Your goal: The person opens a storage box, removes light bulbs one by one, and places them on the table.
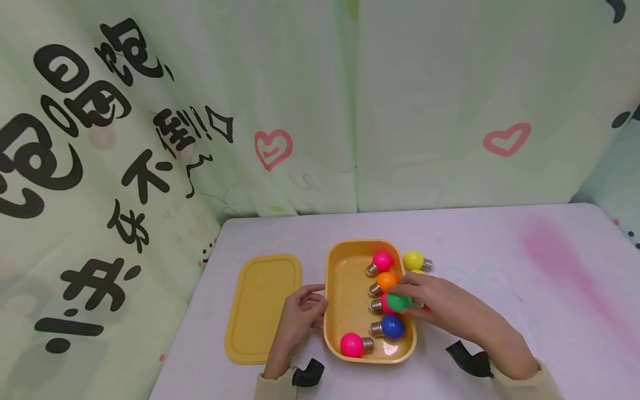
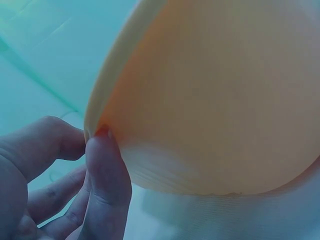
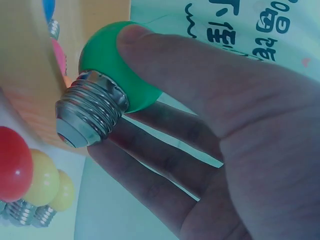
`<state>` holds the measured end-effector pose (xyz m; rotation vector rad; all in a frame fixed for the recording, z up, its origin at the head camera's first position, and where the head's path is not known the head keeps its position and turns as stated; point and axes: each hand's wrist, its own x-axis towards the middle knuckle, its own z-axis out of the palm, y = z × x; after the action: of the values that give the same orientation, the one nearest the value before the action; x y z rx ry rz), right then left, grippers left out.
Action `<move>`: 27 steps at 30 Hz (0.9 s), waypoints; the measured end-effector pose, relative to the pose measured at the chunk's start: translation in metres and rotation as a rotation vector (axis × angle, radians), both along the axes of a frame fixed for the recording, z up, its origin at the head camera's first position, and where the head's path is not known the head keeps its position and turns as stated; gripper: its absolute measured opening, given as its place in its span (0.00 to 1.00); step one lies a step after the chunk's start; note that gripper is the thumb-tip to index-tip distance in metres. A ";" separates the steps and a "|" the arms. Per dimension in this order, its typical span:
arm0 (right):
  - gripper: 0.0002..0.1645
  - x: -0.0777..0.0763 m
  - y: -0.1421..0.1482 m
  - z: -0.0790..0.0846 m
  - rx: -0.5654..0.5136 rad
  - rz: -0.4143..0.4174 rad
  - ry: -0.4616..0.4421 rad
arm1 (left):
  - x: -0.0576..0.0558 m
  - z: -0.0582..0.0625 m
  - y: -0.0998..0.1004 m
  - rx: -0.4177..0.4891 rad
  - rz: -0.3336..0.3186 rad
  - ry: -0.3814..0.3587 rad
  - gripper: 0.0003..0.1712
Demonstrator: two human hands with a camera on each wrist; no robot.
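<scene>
My right hand [image 1: 440, 303] pinches a green light bulb [image 3: 107, 60] between thumb and fingers, its metal screw base pointing out of the grip. In the head view this hand is over the right rim of a yellow plastic container [image 1: 350, 278]. Several bulbs lie inside: an orange bulb [image 1: 386, 281], a blue bulb [image 1: 393, 326], a pink bulb [image 1: 351, 345] at the near end and another pink bulb [image 1: 383, 260] at the far end. My left hand [image 1: 301, 315] grips the container's left rim, thumb and forefinger on it in the left wrist view.
A flat yellow lid [image 1: 262, 308] lies left of the container on the pale table [image 1: 500, 250]. Just outside the container's right side sit a yellow bulb [image 1: 413, 260] and a red bulb [image 3: 15, 162]. A printed curtain [image 1: 425, 111] hangs behind and along the left.
</scene>
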<state>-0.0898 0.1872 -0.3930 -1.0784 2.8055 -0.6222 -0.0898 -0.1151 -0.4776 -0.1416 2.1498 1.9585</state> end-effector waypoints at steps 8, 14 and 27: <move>0.23 0.004 0.008 -0.003 -0.028 -0.068 -0.061 | 0.000 0.000 -0.001 -0.013 -0.006 -0.002 0.23; 0.24 0.004 0.014 -0.001 -0.013 -0.093 -0.089 | -0.001 -0.002 -0.002 -0.013 -0.018 0.020 0.22; 0.25 0.009 0.027 -0.005 0.024 -0.175 -0.124 | -0.001 -0.003 -0.001 -0.038 -0.001 -0.003 0.21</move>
<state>-0.0808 0.2143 -0.3981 -0.7672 2.8100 -0.6453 -0.0909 -0.1159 -0.4810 -0.1494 2.1860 1.9159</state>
